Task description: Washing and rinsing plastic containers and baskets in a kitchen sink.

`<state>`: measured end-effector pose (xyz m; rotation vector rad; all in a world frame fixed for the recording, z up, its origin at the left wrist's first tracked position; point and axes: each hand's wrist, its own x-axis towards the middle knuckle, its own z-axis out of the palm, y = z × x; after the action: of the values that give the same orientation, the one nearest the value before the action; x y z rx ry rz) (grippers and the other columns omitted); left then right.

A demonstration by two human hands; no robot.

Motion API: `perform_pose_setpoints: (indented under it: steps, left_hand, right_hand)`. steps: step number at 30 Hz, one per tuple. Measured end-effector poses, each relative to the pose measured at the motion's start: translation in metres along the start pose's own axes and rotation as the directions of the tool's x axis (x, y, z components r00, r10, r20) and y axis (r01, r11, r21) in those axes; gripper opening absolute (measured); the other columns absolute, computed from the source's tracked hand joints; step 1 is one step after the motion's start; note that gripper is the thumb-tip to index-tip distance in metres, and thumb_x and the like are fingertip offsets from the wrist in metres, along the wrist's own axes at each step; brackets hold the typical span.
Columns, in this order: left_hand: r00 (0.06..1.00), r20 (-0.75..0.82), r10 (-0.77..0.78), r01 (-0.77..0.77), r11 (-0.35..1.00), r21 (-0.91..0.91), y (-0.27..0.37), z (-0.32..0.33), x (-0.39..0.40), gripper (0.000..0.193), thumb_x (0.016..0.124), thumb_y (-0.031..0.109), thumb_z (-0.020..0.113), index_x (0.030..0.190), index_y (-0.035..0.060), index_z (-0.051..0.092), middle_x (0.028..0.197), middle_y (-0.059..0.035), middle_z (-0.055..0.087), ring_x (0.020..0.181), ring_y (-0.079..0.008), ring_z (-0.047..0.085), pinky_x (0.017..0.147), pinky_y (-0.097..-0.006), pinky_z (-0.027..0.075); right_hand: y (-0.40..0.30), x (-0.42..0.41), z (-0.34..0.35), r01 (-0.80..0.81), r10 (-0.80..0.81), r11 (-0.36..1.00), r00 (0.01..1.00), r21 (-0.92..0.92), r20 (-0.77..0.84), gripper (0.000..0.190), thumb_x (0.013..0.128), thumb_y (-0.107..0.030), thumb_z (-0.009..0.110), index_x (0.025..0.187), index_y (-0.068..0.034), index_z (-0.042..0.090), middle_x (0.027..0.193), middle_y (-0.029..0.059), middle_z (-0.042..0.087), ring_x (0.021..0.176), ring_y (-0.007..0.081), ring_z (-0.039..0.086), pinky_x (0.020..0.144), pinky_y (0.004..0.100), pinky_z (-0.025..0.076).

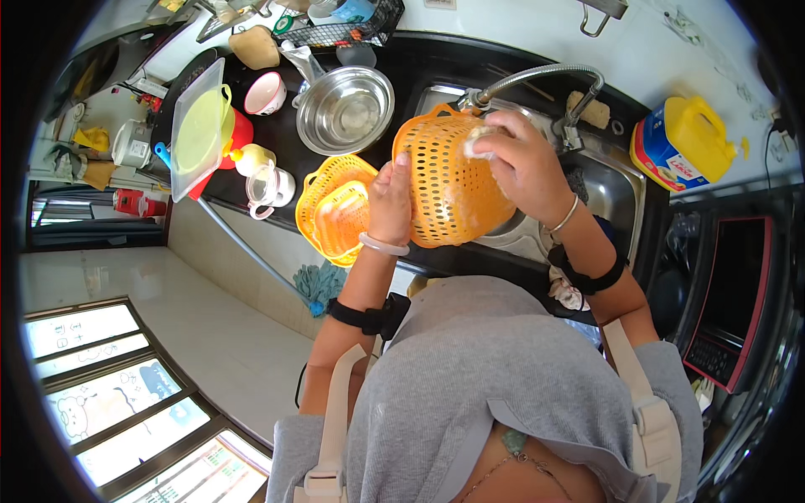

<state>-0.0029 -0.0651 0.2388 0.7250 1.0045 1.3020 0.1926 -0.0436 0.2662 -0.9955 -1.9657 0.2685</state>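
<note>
An orange perforated plastic basket [440,182] is held up tilted in front of the sink, its outer side towards me. My left hand [391,204] grips it at its left edge, thumb on the outside. In my right hand [525,163] is a white, foamy scrubbing cloth or sponge [481,139], pressed against the basket's upper right side. Whitish suds spot the basket's wall. Below and left of my left hand, more orange plastic baskets [333,204] sit nested at the counter edge. The double stainless-steel sink [607,179] lies partly hidden behind the basket and my right arm.
A flexible metal faucet [541,74] arches over the sink. Left on the black counter stand a steel bowl [344,112], a pink-rimmed bowl [265,93] and a glass pitcher [270,185]. A yellow jug [685,141] is at the right. A blue-green mop [321,286] leans below.
</note>
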Motion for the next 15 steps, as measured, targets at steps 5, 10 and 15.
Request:
perform_pose_setpoints:
  steps: [5,10,15]
  left_hand:
    - [0.999,0.041,0.001,-0.003,0.998,0.065,-0.004,-0.006,0.004,0.033,0.093,0.032,0.048,0.096,0.0004,0.057,0.084,-0.0049,0.063,0.071,-0.0082,0.060,0.064,-0.0212,0.049]
    - [0.999,-0.026,-0.034,0.032,0.998,-0.063,-0.004,-0.002,0.003,0.033,0.093,0.033,0.048,0.095,0.0007,0.056,0.086,-0.0057,0.063,0.073,-0.0093,0.060,0.065,-0.0222,0.049]
    - [1.000,-0.012,-0.005,0.005,0.998,-0.055,-0.002,-0.001,0.004,0.033,0.093,0.032,0.049,0.096,0.0003,0.056,0.087,-0.0061,0.063,0.075,-0.0098,0.060,0.067,-0.0231,0.050]
  right_hand:
    - [0.007,-0.001,-0.001,-0.028,0.028,0.999,1.000,0.020,-0.013,0.021,0.070,0.004,0.059,0.086,-0.010,0.062,0.096,0.0108,0.054,0.086,0.0282,0.057,0.073,0.0328,0.047]
    - [-0.002,-0.007,0.003,0.001,-0.001,0.999,1.000,0.035,-0.008,0.020,0.071,0.002,0.059,0.087,-0.010,0.062,0.095,0.0117,0.054,0.084,0.0287,0.057,0.072,0.0330,0.047]
    - [-0.017,-0.002,0.006,0.057,-0.057,0.998,0.995,-0.001,-0.087,0.023,0.068,0.004,0.060,0.086,-0.009,0.063,0.097,0.0117,0.054,0.084,0.0289,0.057,0.072,0.0337,0.047]
